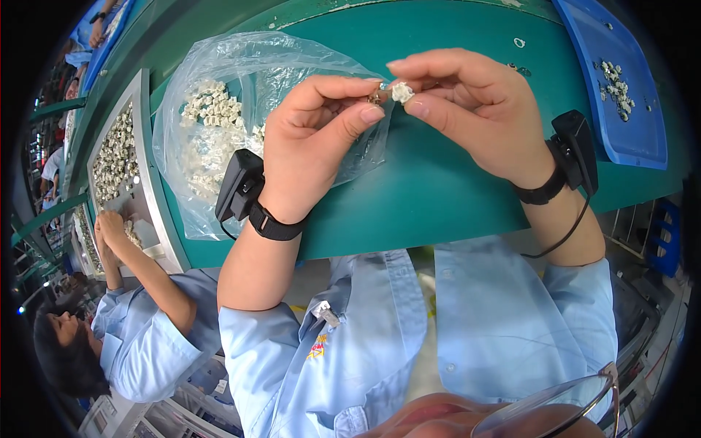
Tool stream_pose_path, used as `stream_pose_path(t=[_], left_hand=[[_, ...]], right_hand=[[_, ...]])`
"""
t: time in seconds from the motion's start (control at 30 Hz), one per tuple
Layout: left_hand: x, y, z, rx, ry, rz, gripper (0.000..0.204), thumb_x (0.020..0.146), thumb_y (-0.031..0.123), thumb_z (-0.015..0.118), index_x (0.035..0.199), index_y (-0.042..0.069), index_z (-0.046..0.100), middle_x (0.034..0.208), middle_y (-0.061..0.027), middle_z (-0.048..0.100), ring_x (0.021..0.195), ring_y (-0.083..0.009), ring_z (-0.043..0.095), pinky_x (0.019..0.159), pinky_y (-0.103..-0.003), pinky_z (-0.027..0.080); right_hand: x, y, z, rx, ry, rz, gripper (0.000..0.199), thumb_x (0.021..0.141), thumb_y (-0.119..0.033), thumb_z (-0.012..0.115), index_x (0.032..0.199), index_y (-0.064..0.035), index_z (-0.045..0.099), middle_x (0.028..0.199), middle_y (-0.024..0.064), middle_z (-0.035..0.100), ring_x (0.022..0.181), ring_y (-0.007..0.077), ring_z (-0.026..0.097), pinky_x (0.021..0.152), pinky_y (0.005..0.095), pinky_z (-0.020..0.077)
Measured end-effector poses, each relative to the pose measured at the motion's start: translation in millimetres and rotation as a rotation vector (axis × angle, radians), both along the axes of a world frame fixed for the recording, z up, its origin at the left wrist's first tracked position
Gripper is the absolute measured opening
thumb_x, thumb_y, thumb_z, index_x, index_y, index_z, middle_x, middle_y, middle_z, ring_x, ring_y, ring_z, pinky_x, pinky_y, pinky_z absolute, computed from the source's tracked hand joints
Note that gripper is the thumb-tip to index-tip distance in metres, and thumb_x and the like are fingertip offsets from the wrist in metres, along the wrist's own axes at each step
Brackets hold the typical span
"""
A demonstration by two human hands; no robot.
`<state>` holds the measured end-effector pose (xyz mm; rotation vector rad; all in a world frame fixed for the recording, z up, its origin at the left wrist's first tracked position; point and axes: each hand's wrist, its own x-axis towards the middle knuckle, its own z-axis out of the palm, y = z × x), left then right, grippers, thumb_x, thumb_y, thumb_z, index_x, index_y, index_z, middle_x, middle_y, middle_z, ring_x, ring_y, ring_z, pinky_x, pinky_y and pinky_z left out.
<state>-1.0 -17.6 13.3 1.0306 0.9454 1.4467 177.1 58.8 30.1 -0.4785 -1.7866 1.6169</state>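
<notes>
In front of me, above the green table [453, 208], my two hands meet fingertip to fingertip. Thumb and fingers of my right hand [493, 120] pinch a small white plastic part [402, 93]. My left hand [303, 135] has its thumb and fingertips closed on a tiny brownish metal piece [377, 96], mostly covered by the fingers; its exact kind is unclear. The two pieces are very close together; I cannot tell whether they touch. Under and beyond my left hand lies a clear plastic bag [292, 55] holding many small white parts [212, 104].
A blue tray [634, 150] with small white and dark parts stands at the right. A pale ring [519, 43] and dark bits [520, 70] lie beyond my right hand. At left, a co-worker [153, 328] works over a metal-framed tray [162, 226] of small parts.
</notes>
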Motion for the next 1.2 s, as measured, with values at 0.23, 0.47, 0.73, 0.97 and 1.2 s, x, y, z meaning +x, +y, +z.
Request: stream_pose_path(t=[0.23, 0.47, 0.73, 0.97, 1.2], left_hand=[[2, -1, -2, 0.057, -0.010, -0.008, 0.021, 0.079, -0.006, 0.061, 0.099, -0.001, 0.058, 0.094, -0.0084, 0.062, 0.087, -0.0128, 0.059, 0.079, -0.023, 0.048], [4, -1, -1, 0.083, -0.001, -0.014, 0.019, 0.077, -0.007, 0.062, 0.095, -0.002, 0.059, 0.093, -0.0085, 0.061, 0.086, -0.0132, 0.059, 0.078, -0.023, 0.048], [3, -3, -4, 0.148, 0.110, 0.032, 0.018, 0.075, -0.008, 0.064, 0.092, -0.002, 0.060, 0.091, -0.0091, 0.061, 0.082, -0.0135, 0.059, 0.075, -0.024, 0.048], [5, -6, 0, 0.127, 0.273, 0.156, 0.014, 0.074, -0.007, 0.066, 0.086, -0.002, 0.061, 0.088, -0.0092, 0.062, 0.079, -0.0132, 0.059, 0.070, -0.023, 0.048], [5, -5, 0, 0.119, 0.300, 0.190, 0.014, 0.075, -0.006, 0.065, 0.087, -0.002, 0.061, 0.087, -0.0087, 0.063, 0.077, -0.0130, 0.059, 0.069, -0.023, 0.048]], right_hand=[[-1, 3, -5, 0.241, -0.055, -0.030, 0.017, 0.082, 0.001, 0.059, 0.098, 0.0005, 0.058, 0.097, 0.0081, 0.058, 0.087, 0.0125, 0.056, 0.074, 0.0227, 0.0447], [-4, -4, -11, 0.270, -0.001, -0.038, 0.019, 0.080, 0.001, 0.060, 0.099, -0.0005, 0.058, 0.097, 0.0086, 0.057, 0.085, 0.0137, 0.055, 0.075, 0.0245, 0.0438], [-7, -4, -7, 0.431, 0.042, -0.139, 0.015, 0.075, -0.003, 0.065, 0.090, -0.0032, 0.063, 0.082, 0.0067, 0.060, 0.073, 0.0173, 0.058, 0.062, 0.0260, 0.0461], [-10, -6, -9, 0.789, -0.062, -0.172, 0.024, 0.073, 0.004, 0.062, 0.097, -0.0026, 0.061, 0.090, 0.0091, 0.060, 0.079, 0.0228, 0.057, 0.070, 0.0294, 0.0448], [-12, -4, -10, 0.746, -0.055, -0.164, 0.024, 0.070, 0.002, 0.065, 0.093, -0.0050, 0.061, 0.088, 0.0066, 0.059, 0.080, 0.0240, 0.056, 0.069, 0.0316, 0.0447]])
